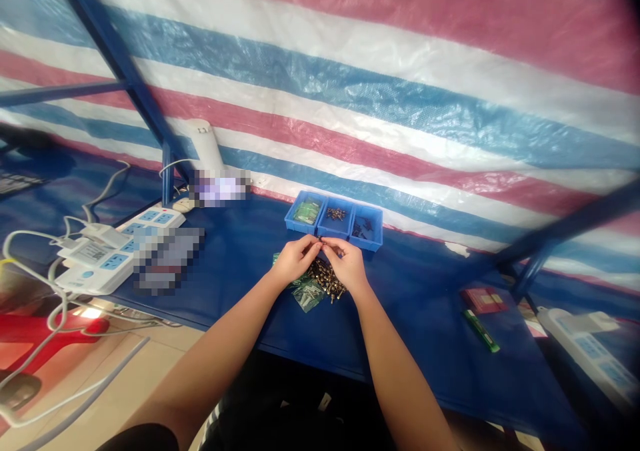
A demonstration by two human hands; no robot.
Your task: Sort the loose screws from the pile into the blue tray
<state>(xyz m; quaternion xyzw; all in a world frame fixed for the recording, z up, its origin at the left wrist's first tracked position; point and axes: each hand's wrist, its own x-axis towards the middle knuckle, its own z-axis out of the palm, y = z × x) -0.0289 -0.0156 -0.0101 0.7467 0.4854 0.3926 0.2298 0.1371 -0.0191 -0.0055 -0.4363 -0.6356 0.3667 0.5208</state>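
Note:
My left hand (296, 259) and my right hand (346, 263) meet fingertip to fingertip above the table, both pinched closed. Between them is a tiny dark piece, too small to name. Right below lies a heap of small brass-coloured metal parts (327, 279), partly covered by my hands. Beside it, at the lower left, are green-edged clear packets (307, 296) with pale slim pieces in them. Just beyond my fingers stand three joined blue bins. The left bin (300, 226) holds similar green packets, the middle bin (334, 227) small brass-coloured parts, the right bin (367, 243) small dark pieces.
White power strips (90, 276) with tangled cables lie at the left, near a blurred-out object (170, 261). A red box (483, 300) and a green narrow box (481, 331) lie at the right. Blue metal posts (145, 114) and a striped sheet (350, 64) bound the blue table (415, 291).

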